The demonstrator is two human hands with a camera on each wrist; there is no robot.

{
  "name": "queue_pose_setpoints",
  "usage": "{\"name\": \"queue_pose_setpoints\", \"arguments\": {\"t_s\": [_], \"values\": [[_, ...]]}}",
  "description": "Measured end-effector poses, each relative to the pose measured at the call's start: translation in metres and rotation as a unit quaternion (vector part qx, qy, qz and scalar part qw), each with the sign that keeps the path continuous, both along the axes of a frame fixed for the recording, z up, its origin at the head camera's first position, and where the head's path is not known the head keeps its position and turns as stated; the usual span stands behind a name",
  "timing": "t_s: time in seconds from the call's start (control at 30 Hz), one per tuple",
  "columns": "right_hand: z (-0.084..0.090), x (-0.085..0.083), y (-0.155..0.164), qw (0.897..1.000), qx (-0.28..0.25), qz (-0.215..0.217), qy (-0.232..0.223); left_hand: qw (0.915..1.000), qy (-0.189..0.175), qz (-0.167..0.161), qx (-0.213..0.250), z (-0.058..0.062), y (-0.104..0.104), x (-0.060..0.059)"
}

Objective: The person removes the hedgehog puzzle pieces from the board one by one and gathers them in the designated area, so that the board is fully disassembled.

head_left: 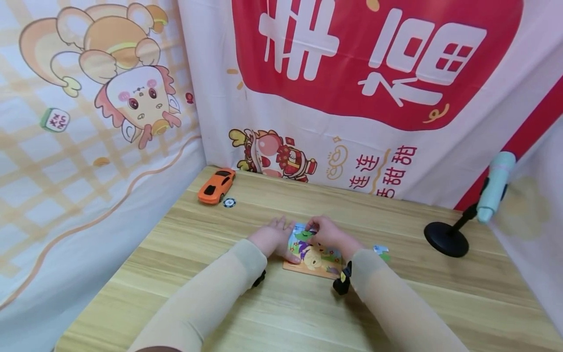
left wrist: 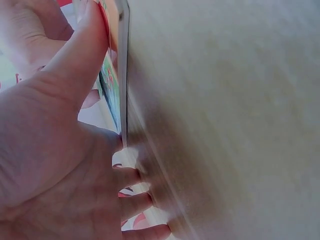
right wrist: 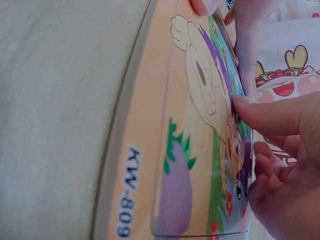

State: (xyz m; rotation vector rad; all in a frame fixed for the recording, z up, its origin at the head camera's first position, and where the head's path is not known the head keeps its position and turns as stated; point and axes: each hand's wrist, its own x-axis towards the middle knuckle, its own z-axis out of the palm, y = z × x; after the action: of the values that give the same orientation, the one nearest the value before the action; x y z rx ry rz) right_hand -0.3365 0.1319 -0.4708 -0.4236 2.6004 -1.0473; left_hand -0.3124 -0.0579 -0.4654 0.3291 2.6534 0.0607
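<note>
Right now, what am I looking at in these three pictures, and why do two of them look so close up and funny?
These are a person's two bare hands, not a machine. The big picture comes from a camera on the person's head, looking down at a wooden table. The other two come from small cameras on each wrist, so everything looks huge and sideways. On the table lies a picture puzzle board. The left hand rests flat on its edge. The right hand presses a puzzle piece with its fingers. Farther off sit an orange toy car, a small round token and a microphone on a stand.
</note>
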Motion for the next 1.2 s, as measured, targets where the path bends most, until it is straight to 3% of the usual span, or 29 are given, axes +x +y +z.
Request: {"name": "queue_pose_setpoints", "arguments": {"t_s": [0.13,0.23,0.53,0.7,0.93,1.2], "values": [[-0.002,-0.001,0.001,1.0,-0.001,-0.005,0.013,1.0,0.007,0.0,0.001,-0.009,-0.001,-0.005],[-0.004,-0.001,0.002,1.0,-0.012,-0.009,0.013,1.0,0.008,-0.001,-0.002,-0.009,-0.001,-0.004],[-0.01,-0.006,0.008,1.0,-0.009,-0.018,0.024,0.9997,0.022,-0.012,0.005,0.014,-0.001,0.014],[-0.01,-0.008,0.01,0.999,0.0,-0.013,0.034,0.9997,0.02,-0.008,0.008,0.009,-0.001,0.01],[-0.009,-0.007,0.015,0.999,0.01,-0.025,0.035,0.9998,0.011,0.003,0.015,-0.006,-0.001,0.0],[-0.01,-0.009,0.027,0.998,-0.046,-0.041,0.024,0.9998,0.018,-0.005,0.01,-0.01,-0.002,-0.003]]}}
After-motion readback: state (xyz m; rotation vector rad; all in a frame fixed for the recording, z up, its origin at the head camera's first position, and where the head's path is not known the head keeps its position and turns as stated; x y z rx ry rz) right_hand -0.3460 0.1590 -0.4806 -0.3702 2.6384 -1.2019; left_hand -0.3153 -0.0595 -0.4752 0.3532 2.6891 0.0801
